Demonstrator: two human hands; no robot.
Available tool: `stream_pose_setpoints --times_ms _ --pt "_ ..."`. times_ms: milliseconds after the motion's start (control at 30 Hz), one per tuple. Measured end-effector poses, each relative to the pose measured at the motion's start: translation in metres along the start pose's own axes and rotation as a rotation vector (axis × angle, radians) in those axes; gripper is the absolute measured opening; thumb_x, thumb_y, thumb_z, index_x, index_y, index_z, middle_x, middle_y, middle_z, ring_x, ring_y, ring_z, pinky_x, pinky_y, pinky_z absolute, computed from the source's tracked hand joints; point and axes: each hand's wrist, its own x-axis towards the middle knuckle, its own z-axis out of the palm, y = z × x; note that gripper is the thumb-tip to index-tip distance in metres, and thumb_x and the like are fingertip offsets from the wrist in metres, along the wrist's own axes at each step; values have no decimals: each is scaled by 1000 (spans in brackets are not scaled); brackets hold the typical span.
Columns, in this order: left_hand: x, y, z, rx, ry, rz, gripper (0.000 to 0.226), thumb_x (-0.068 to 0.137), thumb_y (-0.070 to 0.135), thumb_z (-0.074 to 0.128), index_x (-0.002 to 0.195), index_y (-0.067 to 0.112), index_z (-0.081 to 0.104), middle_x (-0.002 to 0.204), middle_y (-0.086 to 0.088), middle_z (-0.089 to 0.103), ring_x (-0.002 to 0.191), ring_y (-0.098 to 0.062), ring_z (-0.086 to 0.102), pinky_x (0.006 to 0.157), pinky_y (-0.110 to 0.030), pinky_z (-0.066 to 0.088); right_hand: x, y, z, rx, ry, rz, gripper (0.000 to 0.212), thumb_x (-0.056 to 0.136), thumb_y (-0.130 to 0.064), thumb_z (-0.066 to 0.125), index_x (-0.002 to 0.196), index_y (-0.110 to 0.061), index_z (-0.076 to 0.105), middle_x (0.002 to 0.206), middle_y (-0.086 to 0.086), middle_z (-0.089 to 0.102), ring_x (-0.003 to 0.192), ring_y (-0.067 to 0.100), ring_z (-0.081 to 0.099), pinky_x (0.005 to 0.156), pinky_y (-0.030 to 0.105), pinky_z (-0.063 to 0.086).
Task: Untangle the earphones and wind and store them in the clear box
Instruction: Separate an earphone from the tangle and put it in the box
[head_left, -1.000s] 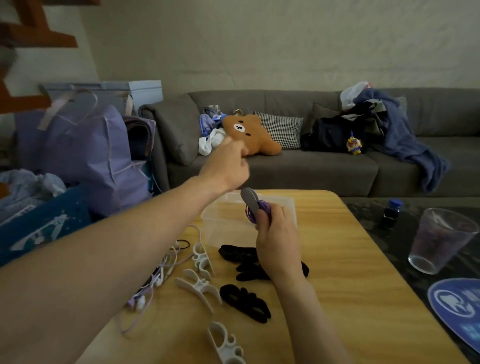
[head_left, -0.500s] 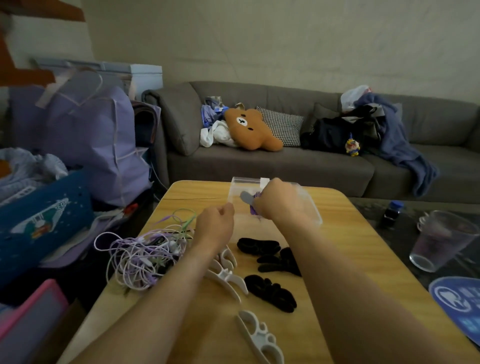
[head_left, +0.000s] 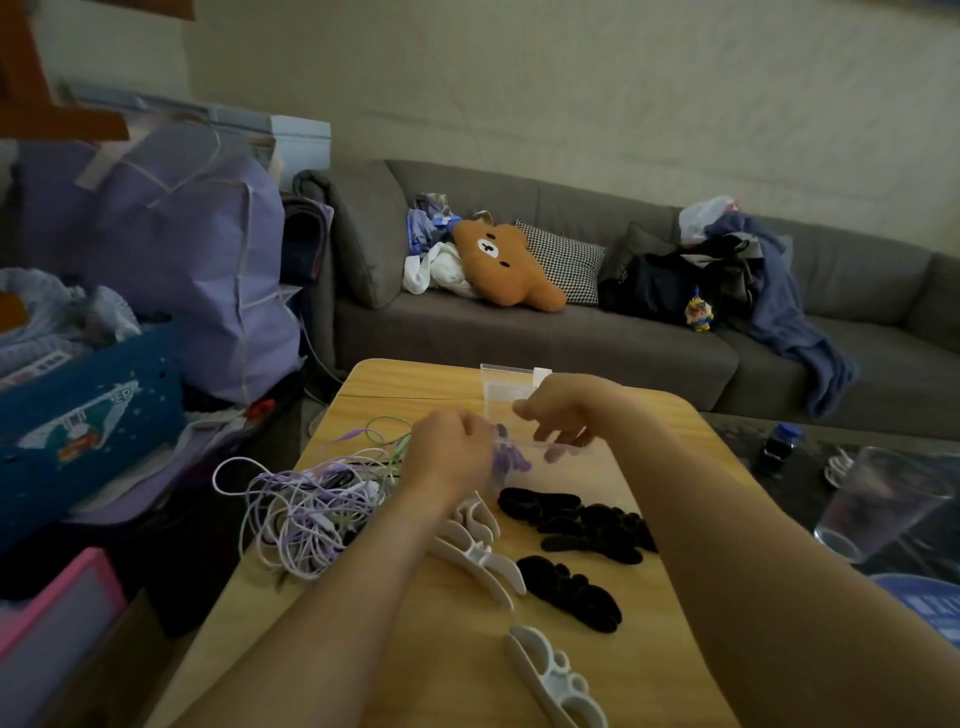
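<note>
Earphones (head_left: 311, 506) lie tangled at the worktop's (head_left: 597, 675) left edge; one purple wound set (head_left: 506, 460) sits at the clear box (head_left: 511, 387), so storing seems in hand. Left hand (head_left: 447, 462) curls beside it, grip unclear; right hand (head_left: 563, 410) hovers, fingers loose, over the box. Next: pull a cord free. White winders (head_left: 478, 545) and black winders (head_left: 576, 525) crowd the middle.
</note>
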Motion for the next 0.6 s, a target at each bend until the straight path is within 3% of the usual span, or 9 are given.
stream_pose_setpoints --times_ms 100,167,200,300,400,467,533,600 --pt "-9 4 -18 76 234 132 23 98 14 49 93 13 72 78 4 66 67 -9 58 53 -17 42 -12 8 10 160 414 -237 26 100 -28 55 121 -18 68 110 3 72 93 18 70 81 33 58" --pt "-23 6 -30 161 246 208 21 95 10 53 98 13 73 91 2 69 78 -14 62 68 -26 50 -35 12 25 372 683 -433 20 98 -19 56 110 -23 73 96 -7 72 86 9 69 70 17 53" --pt "-31 3 -36 220 239 231 19 93 9 54 98 14 72 96 1 70 85 -17 63 77 -32 52 -48 12 35 424 721 -497 20 98 -17 56 106 -24 73 90 -12 69 80 3 68 63 8 48" --pt "-53 -12 -55 476 251 180 21 90 19 59 109 21 69 117 -2 62 115 -25 52 100 -42 40 -75 15 62 400 620 -590 18 99 -18 58 109 -22 72 86 -13 65 73 -2 62 57 4 43" --pt "-68 -31 -77 673 99 -100 59 87 49 64 141 41 43 149 -9 31 139 -34 25 112 -50 23 -90 20 86 231 456 -600 24 97 -26 61 120 -21 67 95 -12 63 79 -3 58 62 6 43" --pt "-74 -45 -84 662 -22 -232 82 80 60 69 148 49 25 156 -12 16 143 -39 17 112 -55 23 -96 25 101 85 377 -598 36 94 -38 65 128 -26 63 110 -6 61 95 6 59 78 16 48" --pt "-76 -58 -82 660 -54 -273 88 76 62 72 149 45 27 150 -12 24 139 -38 26 107 -51 32 -99 31 112 -69 296 -563 49 89 -48 68 134 -32 57 127 1 51 118 17 49 98 32 46" --pt "-73 -66 -80 677 6 -268 83 72 64 74 143 38 39 138 -10 38 130 -35 38 102 -48 40 -102 37 120 -171 199 -518 57 86 -47 69 139 -35 53 136 2 42 128 23 38 106 38 41"
